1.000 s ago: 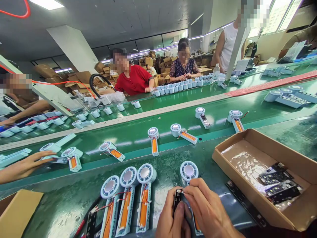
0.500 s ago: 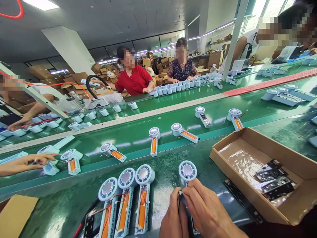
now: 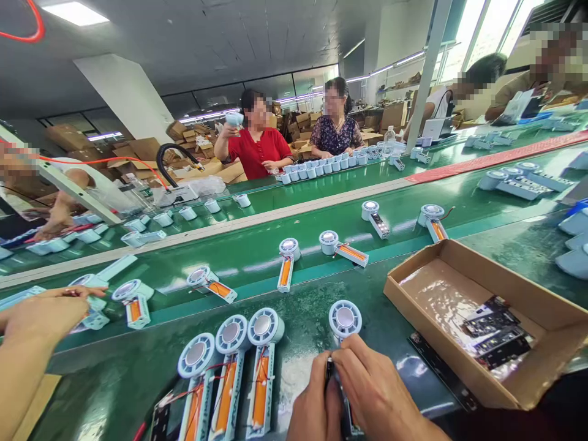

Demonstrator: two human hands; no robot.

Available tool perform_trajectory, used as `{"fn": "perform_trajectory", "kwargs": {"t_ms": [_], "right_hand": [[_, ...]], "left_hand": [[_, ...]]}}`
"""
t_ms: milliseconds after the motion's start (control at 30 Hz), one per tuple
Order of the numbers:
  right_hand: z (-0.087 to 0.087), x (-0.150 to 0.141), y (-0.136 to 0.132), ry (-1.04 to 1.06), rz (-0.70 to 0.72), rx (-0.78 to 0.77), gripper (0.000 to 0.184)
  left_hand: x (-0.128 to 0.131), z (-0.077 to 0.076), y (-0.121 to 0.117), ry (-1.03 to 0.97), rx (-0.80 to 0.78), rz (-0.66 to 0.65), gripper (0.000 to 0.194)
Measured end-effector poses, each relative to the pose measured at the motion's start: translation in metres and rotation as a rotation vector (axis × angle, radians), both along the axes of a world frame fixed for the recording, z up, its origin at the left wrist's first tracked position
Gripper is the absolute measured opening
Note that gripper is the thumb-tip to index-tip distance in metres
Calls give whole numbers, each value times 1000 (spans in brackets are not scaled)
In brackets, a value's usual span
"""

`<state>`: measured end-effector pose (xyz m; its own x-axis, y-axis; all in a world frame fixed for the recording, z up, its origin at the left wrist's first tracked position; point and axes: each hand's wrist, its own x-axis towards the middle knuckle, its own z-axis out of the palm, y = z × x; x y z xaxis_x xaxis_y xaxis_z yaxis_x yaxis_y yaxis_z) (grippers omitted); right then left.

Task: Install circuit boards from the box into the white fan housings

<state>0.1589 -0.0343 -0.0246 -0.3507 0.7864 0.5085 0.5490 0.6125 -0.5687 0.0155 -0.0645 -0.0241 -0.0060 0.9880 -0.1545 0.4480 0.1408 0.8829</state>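
Note:
Low in the middle of the view, my left hand (image 3: 312, 401) is closed around a narrow dark circuit board (image 3: 329, 370), mostly hidden by the fingers. My right hand (image 3: 376, 392) presses its fingertips together at the board's upper end; what they pinch is hidden. Just beyond my hands lies a light-blue handheld fan (image 3: 344, 318), its round head up and its handle largely covered by the hands. To the left, several like fans (image 3: 261, 373) lie in a row, open handles showing orange batteries and red wires.
A cardboard box (image 3: 459, 367) with black circuit boards stands on the right, a dark strip (image 3: 441, 370) beside it. More fans (image 3: 285, 269) lie along the green belt (image 3: 239, 239). A co-worker's hand (image 3: 46, 312) reaches in at left; other people sit across the belt.
My hands stay together at the fan with only slight movement. The co-worker's arm at left reaches further in. Across the belt, the person in red now holds up a light-blue part.

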Motion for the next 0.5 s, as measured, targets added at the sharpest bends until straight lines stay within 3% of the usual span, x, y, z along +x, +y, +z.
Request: {"fn": "perform_trajectory", "kwargs": {"t_ms": [67,167,267,400,500], "right_hand": [[5,14,-3,119,38,-78,22],[9,41,-11,279,58,-193,44],[4,54,-19,332,24,-250,42],[-3,36,-16,368,-20,-178,29],[2,19,-6,417,-5,-135,18]], "left_hand": [[-4,1,4,-97,-52,-7,50],[-8,1,6,-303,-193,34,59],[-6,1,5,-430,-227,76,64],[-3,0,3,-465,-230,94,66],[-5,-6,4,-461,-188,75,64]]}}
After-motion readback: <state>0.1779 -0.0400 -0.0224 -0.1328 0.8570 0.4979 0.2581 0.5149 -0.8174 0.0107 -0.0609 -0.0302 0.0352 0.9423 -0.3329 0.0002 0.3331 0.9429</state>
